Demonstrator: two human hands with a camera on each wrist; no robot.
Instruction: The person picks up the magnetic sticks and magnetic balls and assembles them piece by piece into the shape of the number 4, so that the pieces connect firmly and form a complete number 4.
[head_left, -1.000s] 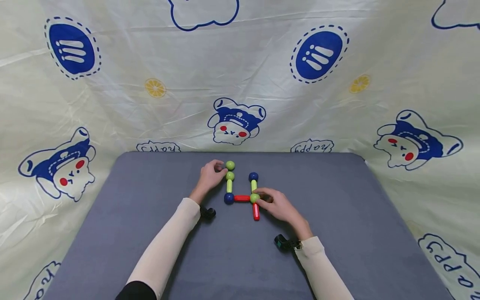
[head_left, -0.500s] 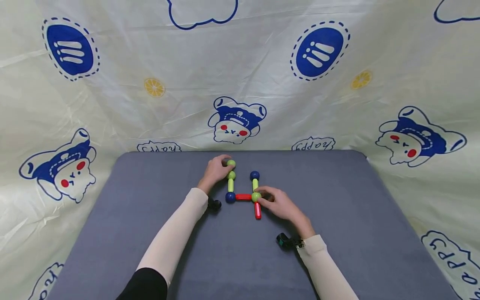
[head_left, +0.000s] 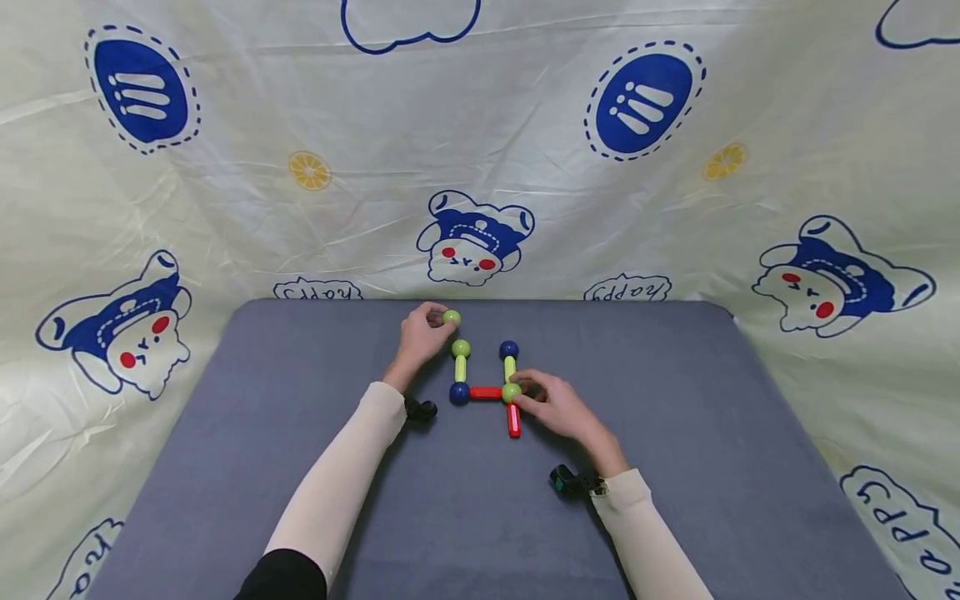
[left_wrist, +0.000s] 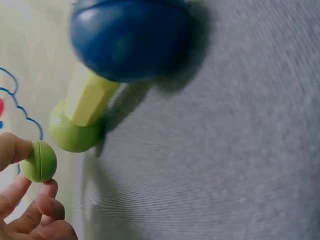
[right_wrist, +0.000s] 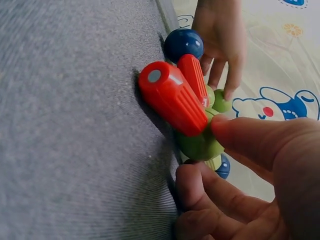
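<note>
My left hand (head_left: 423,335) pinches a loose green ball (left_wrist: 39,161) between thumb and fingers, near the table's far edge. Just below it, apart, another green ball (head_left: 461,348) caps a yellow-green rod (head_left: 461,368) that runs to a blue ball (head_left: 459,393). From there a red rod (head_left: 486,393) leads to a green joint ball (right_wrist: 200,142), which my right hand (head_left: 557,406) holds between thumb and fingers. A second red rod (right_wrist: 172,97) points from this joint toward me. A second yellow-green rod (head_left: 510,367) runs away to a blue ball (head_left: 509,349).
The joined pieces lie on a grey cloth-covered table (head_left: 637,517). Behind it hangs a pale curtain (head_left: 360,225) printed with blue cartoon figures. A small black wrist camera (head_left: 423,411) sits at the left wrist, another wrist camera (head_left: 566,480) at the right.
My left hand has taken hold of the top green ball and drawn it away from the green ball below, up and to the left. The right hand has stayed at the joint.
</note>
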